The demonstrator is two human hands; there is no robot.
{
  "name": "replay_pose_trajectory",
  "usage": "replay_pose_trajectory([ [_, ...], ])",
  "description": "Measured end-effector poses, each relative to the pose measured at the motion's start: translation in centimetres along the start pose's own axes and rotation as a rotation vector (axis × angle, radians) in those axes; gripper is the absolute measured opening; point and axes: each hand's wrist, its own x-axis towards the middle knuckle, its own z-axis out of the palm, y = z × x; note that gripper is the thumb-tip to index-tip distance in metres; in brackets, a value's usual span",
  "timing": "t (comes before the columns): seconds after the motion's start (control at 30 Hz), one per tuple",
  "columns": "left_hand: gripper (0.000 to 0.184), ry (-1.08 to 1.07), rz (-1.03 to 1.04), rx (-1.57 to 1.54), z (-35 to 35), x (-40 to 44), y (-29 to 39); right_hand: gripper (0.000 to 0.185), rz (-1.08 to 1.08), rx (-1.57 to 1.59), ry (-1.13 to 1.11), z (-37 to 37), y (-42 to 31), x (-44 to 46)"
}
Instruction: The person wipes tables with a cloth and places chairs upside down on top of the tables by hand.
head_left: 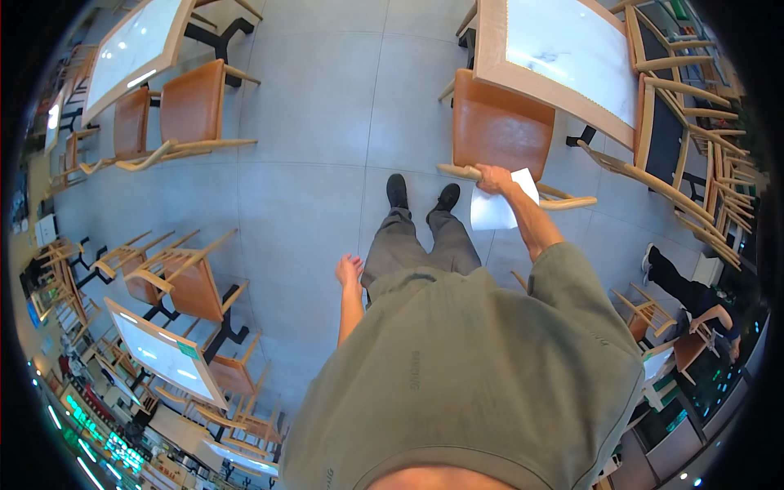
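Note:
My right hand point(492, 178) is closed around the wooden back rail of a chair with a brown leather-look seat point(502, 122). A white sheet point(492, 212) hangs by the same hand, partly behind my forearm; whether it is paper or cloth I cannot tell. The chair's seat reaches partly under a wood-edged table with a white marble-look top point(563, 37). At my side hangs my left hand point(349, 269), holding nothing, its fingers loosely apart.
More brown chairs point(192, 102) stand at another white-topped table point(135, 49) at upper left. A table point(167, 355) with chairs around it is at lower left. Wooden chairs point(694, 163) line the right side. A person in dark clothes point(706, 306) is by a chair at far right.

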Motion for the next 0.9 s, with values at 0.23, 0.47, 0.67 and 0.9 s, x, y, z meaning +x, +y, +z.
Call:
replay_pose_trajectory([
  [0.23, 0.037, -0.213, 0.032, 0.017, 5.7, -0.8, 2.7, 0.053, -0.061, 0.142, 0.186, -6.3, 0.1, -1.4],
  [0.47, 0.035, -0.317, 0.057, -0.004, 11.0, -1.3, 5.8, 0.055, -0.163, 0.320, 0.255, -8.0, -2.9, -3.3],
  [0.67, 0.034, -0.287, 0.033, -0.090, 11.7, 0.1, 7.4, 0.042, -0.290, 0.469, 0.297, -9.0, -5.9, -4.5],
  [0.9, 0.072, -0.208, -0.067, -0.266, 10.6, 5.7, 8.7, 0.035, -0.356, 0.600, 0.237, -11.3, -8.3, -7.6],
])
